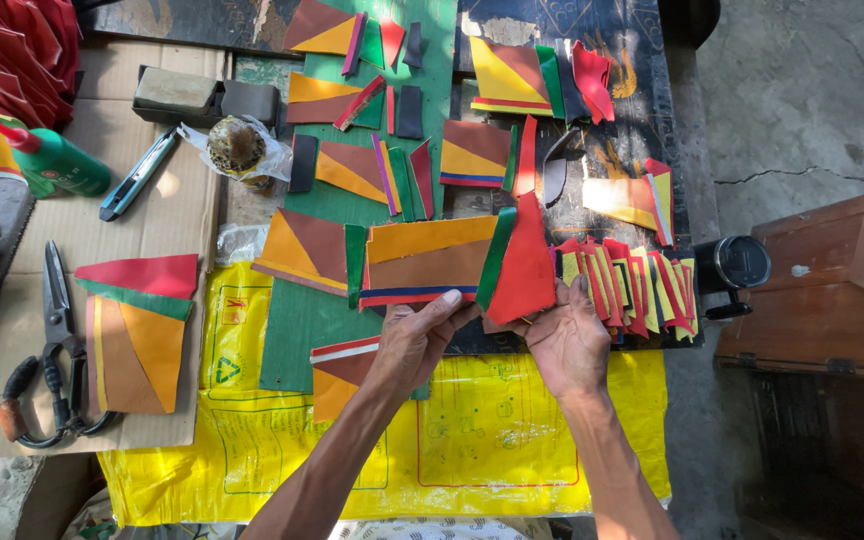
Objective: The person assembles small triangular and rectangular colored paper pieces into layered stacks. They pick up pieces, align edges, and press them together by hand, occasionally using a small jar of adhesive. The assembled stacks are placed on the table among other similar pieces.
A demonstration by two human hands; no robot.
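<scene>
Both hands are up on one patchwork panel (452, 262), a striped piece in orange, brown, green and red, held just above the green mat (297, 330) in the middle of the worktop (182, 215). The left hand (414, 340) has its fingers pinching the bottom edge, thumb on top. The right hand (567, 340) grips the red end from underneath. Loads of similar pieces are lying around, plus scissors (57, 345) and a green bottle (52, 160) off to the left.
</scene>
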